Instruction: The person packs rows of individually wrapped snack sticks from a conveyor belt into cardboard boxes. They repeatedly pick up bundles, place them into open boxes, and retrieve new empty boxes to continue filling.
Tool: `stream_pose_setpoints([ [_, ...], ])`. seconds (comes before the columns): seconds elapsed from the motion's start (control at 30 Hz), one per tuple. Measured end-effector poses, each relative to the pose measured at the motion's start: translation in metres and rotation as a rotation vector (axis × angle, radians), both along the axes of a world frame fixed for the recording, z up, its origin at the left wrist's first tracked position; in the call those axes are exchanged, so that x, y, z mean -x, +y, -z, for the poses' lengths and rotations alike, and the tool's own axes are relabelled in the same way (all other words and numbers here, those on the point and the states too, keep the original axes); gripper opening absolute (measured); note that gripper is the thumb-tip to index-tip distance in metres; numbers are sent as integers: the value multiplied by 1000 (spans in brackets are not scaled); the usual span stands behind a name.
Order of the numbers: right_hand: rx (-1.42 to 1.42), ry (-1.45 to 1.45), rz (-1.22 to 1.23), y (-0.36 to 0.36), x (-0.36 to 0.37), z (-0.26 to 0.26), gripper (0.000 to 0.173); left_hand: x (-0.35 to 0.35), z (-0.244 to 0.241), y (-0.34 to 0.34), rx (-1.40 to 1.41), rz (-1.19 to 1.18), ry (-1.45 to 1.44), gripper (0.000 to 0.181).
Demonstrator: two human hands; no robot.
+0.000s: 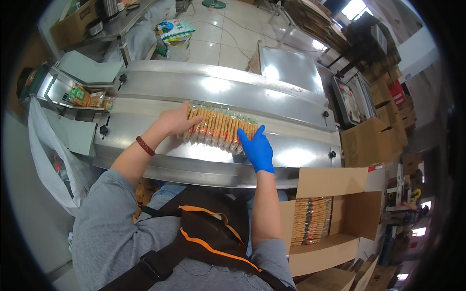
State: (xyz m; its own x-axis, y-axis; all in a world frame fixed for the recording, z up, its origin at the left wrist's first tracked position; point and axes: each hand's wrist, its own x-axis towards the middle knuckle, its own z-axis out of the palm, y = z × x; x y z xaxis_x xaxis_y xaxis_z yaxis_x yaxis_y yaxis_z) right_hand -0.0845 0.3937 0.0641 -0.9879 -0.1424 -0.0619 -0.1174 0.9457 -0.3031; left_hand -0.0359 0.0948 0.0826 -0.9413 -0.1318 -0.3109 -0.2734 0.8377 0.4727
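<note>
Across the steel conveyor table (291,149) lies a row of snack packets in clear wrapping (222,125), standing on edge side by side. My left hand (178,120), bare, with a dark red bracelet on the wrist, presses against the row's left end, its thumb over the near packets. At the right end my right hand (256,145), in a blue glove, bears against the last packets with thumb and fingers spread. The row is clasped between both hands. To the lower right, an opened cardboard box (324,254) holds more such packets (309,221) in a tight stack.
Several packets (89,97) lie in a metal chute at the left, above a hanging white plastic bag (51,145). Black knobs stick up from the table's side covers. A weighing scale (347,102) and cardboard boxes (364,143) stand at the right. A metal-topped table (291,65) is beyond.
</note>
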Motion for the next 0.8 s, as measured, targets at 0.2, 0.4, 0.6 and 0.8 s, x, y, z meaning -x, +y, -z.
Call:
stream_pose_setpoints([
  [0.2,3,62,50,1,-8,-5,114,7,15,3,-155,42,83,109],
  [0.4,373,66,256,54,-12,-5,118,38,50,46,-596,38,295,91],
  [0.6,771,462,537,173,-91,-87,123,54,5,222,-1258,259,228,100],
  [0.8,643,942,837,336,-180,-97,119,80,-25,477,-1159,730,493,111],
])
